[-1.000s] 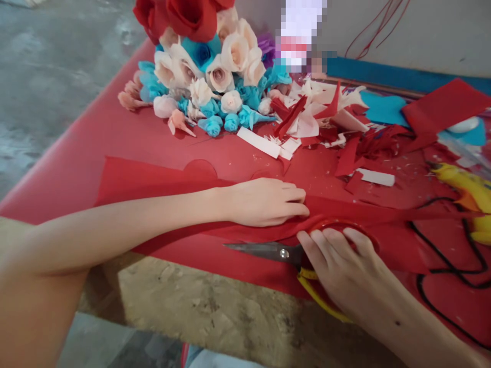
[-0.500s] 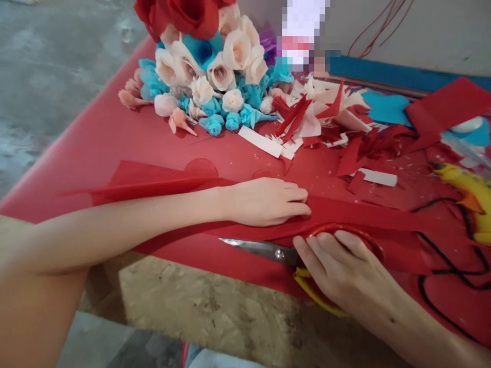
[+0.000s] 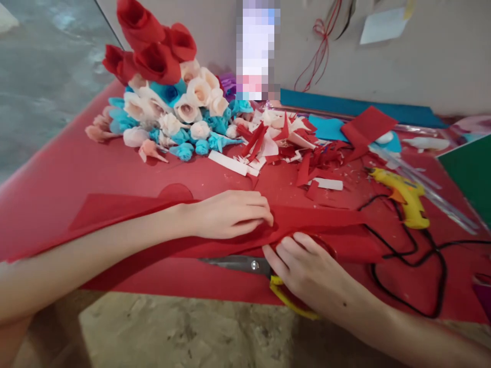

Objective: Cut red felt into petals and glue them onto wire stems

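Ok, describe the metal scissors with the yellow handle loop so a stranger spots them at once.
Find the near edge of the red-covered table. There, the right hand holds the scissors, dark blades pointing left. Those blades set them apart from the yellow plastic glue gun farther right.

Two hands (image 3: pixel 230 214) (image 3: pixel 303 263), one pair of scissors (image 3: pixel 255 265)
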The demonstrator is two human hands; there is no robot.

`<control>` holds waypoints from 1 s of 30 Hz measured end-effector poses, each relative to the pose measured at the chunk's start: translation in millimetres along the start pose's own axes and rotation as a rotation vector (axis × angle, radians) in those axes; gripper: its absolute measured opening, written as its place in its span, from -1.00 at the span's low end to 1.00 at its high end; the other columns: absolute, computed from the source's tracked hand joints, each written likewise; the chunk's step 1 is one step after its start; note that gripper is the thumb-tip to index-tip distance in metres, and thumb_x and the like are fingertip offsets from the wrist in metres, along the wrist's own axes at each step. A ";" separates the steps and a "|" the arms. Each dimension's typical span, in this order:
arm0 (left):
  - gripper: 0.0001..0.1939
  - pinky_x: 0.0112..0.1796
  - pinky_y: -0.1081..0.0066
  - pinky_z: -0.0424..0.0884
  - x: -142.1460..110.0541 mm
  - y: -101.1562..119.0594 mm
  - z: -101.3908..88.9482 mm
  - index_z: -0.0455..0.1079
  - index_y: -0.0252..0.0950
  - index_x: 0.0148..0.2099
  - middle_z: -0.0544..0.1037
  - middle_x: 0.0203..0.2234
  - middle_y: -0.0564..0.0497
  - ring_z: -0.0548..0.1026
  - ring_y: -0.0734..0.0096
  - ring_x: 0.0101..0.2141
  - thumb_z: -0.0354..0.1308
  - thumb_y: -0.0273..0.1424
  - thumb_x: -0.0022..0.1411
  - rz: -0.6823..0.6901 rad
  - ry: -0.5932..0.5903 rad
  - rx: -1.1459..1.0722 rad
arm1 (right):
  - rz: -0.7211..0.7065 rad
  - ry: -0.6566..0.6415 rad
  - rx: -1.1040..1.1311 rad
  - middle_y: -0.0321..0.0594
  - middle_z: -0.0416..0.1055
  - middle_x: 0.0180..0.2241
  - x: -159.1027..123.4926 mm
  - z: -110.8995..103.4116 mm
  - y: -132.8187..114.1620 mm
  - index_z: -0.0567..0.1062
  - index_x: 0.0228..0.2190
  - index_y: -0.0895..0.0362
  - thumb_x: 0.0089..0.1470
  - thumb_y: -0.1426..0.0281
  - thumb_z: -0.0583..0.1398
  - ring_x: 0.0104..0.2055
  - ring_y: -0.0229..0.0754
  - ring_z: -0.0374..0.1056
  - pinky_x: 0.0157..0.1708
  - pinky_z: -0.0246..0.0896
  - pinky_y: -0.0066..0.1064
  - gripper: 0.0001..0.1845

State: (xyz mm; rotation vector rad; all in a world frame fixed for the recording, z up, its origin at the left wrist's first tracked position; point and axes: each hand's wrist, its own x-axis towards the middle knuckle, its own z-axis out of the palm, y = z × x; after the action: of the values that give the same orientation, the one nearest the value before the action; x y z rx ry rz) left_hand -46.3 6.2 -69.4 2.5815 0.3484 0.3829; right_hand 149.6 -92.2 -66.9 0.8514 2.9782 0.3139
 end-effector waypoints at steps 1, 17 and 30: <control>-0.76 -0.19 0.43 0.30 0.2 2.4 -2.5 0.34 -0.35 -0.16 0.46 -0.28 -0.07 0.37 0.41 -0.27 -0.14 -0.54 0.23 0.001 -0.003 -0.025 | -0.002 -0.008 0.000 -0.19 0.32 -0.48 -1.9 -0.1 1.0 0.35 -0.16 0.36 -0.07 0.57 0.01 -0.39 -0.16 0.14 -0.25 -0.02 -0.29 -0.62; -0.72 -0.28 0.44 0.30 -1.6 8.1 0.2 0.39 -0.31 -0.23 0.51 -0.33 -0.04 0.38 0.40 -0.31 -0.10 -0.62 0.12 0.070 -0.109 -0.027 | 0.013 0.034 0.018 -0.21 0.33 -0.49 -49.8 6.4 24.8 0.35 -0.18 0.30 0.03 0.64 -0.12 -0.39 -0.14 0.17 -0.20 -0.03 -0.25 -0.63; -0.72 -0.36 0.36 0.22 -5.6 5.5 18.5 0.32 -0.30 -0.09 0.44 -0.34 -0.05 0.37 0.37 -0.35 -0.14 -0.39 0.25 0.209 -0.168 0.291 | 0.161 0.046 -0.066 -0.17 0.39 -0.39 -75.9 9.1 17.9 0.29 -0.14 0.20 0.05 0.61 -0.15 -0.29 -0.15 0.21 -0.17 0.01 -0.27 -0.61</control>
State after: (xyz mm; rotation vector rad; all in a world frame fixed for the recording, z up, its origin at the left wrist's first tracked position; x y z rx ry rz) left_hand -44.4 -8.3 -83.1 2.9227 0.0781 0.1963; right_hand 224.2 -115.6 -74.3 1.0934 2.9269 0.4403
